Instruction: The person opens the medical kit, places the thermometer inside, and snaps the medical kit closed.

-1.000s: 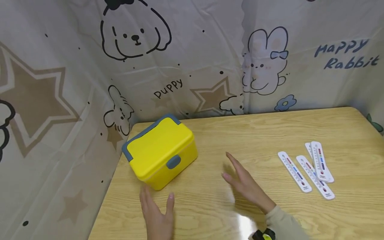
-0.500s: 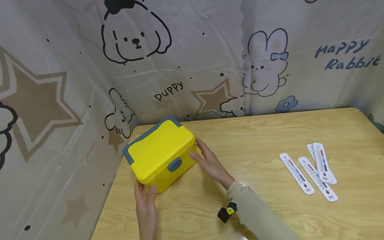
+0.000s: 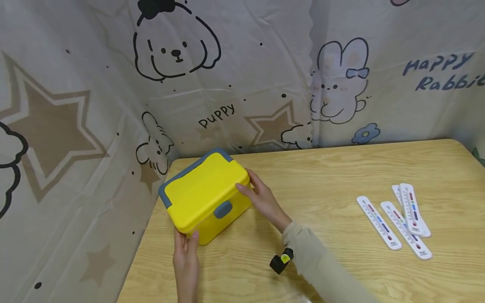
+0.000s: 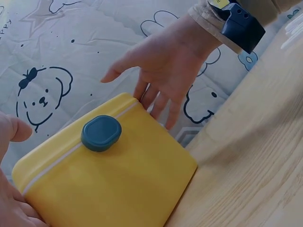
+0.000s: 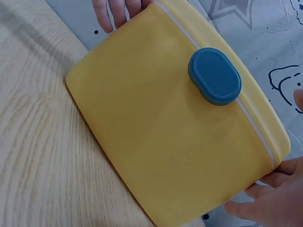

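Note:
A yellow lidded box [image 3: 201, 189] with a grey-blue front latch [image 3: 222, 209] stands at the back left of the wooden table [image 3: 341, 168]. My left hand [image 3: 185, 252] touches its near left corner, thumb on the front face and fingers on the left face. My right hand [image 3: 261, 202] rests against the box's right side with straight fingers and its thumb at the lid's edge. In the left wrist view the right hand [image 4: 165, 66] spreads over the box [image 4: 109, 179] beyond the latch [image 4: 101, 133]. The right wrist view fills with the box [image 5: 165, 127] and the latch [image 5: 214, 75].
Several white flat thermometers [image 3: 379, 222] lie on the right part of the table. A cartoon-printed cloth backdrop [image 3: 227, 84] closes off the back and left sides. A black wrist camera [image 3: 281, 261] sits on the right forearm.
Both hands came forward from the bare table to the box. The left one now touches the near corner and the right one the right side. The box has barely moved.

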Demonstrator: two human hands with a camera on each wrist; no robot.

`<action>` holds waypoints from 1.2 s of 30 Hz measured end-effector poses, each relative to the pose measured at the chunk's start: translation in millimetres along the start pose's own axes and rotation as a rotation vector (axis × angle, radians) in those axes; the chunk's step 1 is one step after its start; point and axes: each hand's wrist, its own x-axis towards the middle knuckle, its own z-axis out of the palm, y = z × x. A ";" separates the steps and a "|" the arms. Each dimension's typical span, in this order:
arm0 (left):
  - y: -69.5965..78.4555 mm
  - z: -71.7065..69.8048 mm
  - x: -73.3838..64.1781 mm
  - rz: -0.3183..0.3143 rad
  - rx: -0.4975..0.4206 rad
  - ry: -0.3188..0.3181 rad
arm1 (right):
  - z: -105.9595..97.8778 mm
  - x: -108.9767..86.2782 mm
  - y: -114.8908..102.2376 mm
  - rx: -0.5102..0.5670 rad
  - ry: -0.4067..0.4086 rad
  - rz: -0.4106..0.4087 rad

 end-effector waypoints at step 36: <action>-1.2 11.3 -3.7 0.099 0.104 0.017 | -8.0 -31.9 5.2 -0.078 0.142 -0.047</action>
